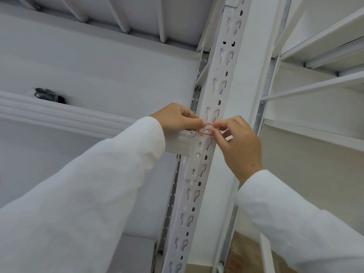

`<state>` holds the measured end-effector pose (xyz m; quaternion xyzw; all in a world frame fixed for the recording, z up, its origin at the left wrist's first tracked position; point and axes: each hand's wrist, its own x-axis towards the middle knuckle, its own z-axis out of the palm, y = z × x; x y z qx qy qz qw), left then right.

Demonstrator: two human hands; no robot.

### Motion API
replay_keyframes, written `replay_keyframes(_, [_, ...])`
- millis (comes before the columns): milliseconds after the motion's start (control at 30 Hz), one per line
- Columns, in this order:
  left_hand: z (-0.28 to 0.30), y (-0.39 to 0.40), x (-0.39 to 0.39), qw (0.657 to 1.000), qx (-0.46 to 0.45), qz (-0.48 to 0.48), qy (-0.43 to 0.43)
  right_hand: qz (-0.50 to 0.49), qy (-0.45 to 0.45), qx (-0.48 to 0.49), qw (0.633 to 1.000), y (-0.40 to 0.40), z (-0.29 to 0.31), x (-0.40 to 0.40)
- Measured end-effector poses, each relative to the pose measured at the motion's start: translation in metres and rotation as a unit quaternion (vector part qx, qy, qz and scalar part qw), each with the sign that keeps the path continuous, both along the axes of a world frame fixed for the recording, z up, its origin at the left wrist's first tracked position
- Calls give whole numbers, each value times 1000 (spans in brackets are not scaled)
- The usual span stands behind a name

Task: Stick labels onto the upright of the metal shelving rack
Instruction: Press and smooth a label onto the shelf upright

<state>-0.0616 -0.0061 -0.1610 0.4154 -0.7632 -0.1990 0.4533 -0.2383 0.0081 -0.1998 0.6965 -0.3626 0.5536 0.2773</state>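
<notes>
I am pinching the red-bordered label [205, 130] between my left hand [178, 117] and right hand [237, 142], stretching it flat so it is lying square across the slotted upright [214, 79].

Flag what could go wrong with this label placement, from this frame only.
1. The red-bordered label sits across the slotted face of the upright; over a keyhole slot it may bridge a gap and bond poorly.
2. The left hand and right hand pinch opposite ends, so uneven pressing could leave it creased or skewed.
3. It lies just above the beam connector; an edge may catch there and lift.
</notes>
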Motion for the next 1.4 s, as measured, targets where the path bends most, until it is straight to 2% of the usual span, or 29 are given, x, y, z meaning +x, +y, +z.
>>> replay_keyframes(267, [1, 0, 1, 1000, -3, 4, -8, -21, -8, 34, 999, 2, 7, 1])
replay_keyframes(533, [1, 1, 0, 1000, 2, 10, -8, -92, 65, 99, 989, 7, 23, -1])
replay_keyframes(633, [0, 0, 1, 1000, 0, 9, -10, -68, 51, 128, 988, 10, 29, -3])
replay_keyframes(767, [1, -2, 1, 1000, 1, 11, -10, -30, 21, 114, 993, 12, 25, -7])
replay_keyframes(1100, [0, -4, -2, 998, 1, 44, -44, -61, 7, 130, 990, 10, 23, -2])
replay_keyframes(1300, [2, -4, -9, 997, 7, 73, -27, -110, 32, 132, 985, 10, 20, 4])
replay_keyframes(1400, [0, -6, -12, 995, 2, 101, -26, -95, 30, 119, 988, 8, 16, 1])
